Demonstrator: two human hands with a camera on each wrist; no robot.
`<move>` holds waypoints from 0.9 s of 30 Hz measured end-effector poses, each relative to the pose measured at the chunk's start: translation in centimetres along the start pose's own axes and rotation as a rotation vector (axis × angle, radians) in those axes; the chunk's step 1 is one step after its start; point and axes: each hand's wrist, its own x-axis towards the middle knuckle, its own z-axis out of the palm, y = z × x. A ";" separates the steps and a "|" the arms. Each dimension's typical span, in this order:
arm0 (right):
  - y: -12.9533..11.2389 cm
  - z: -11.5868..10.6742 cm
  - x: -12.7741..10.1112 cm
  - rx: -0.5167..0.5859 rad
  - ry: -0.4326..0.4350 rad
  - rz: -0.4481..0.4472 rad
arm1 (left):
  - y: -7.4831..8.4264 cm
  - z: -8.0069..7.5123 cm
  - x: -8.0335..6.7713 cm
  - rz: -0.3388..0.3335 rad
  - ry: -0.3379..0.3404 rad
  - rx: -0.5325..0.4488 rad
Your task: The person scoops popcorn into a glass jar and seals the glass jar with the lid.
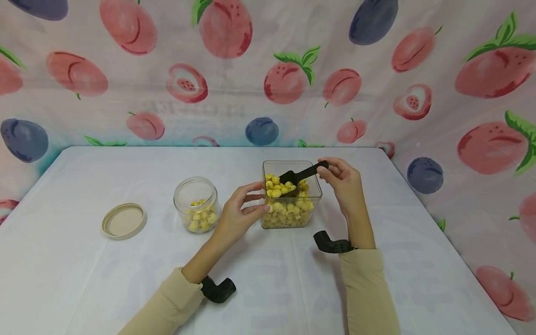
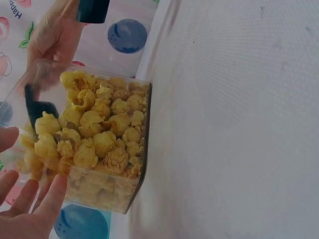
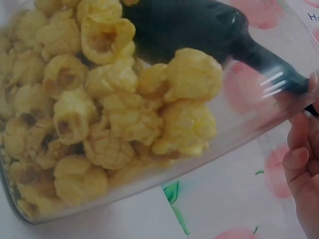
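Right fingers (image 1: 337,164) pinch scoop (image 1: 302,174); left fingers (image 1: 251,187) spread against clear, square tub (image 1: 284,166); knobbly popcorn (image 2: 92,122)

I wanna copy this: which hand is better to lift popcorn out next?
Probably the right hand: it holds the black scoop, which dips into the popcorn; the left hand only touches the square container.

Left grip (image 1: 237,211) spread — right grip (image 1: 344,182) pinching — both forearms (image 1: 362,230) extended forward.
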 end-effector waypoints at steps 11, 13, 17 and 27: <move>0.5 0.3 0.1 0.067 0.007 0.017 | 0.0 0.0 -0.1 -0.010 -0.001 -0.001; 0.5 0.3 0.2 0.100 0.035 0.015 | 0.0 -0.1 0.0 -0.009 -0.002 0.001; 0.6 0.4 0.3 0.119 0.054 0.024 | 0.0 -0.1 0.0 -0.008 -0.003 0.000; 0.5 1.7 -0.1 -0.070 -0.024 0.059 | -0.1 0.0 0.0 -0.004 0.001 -0.003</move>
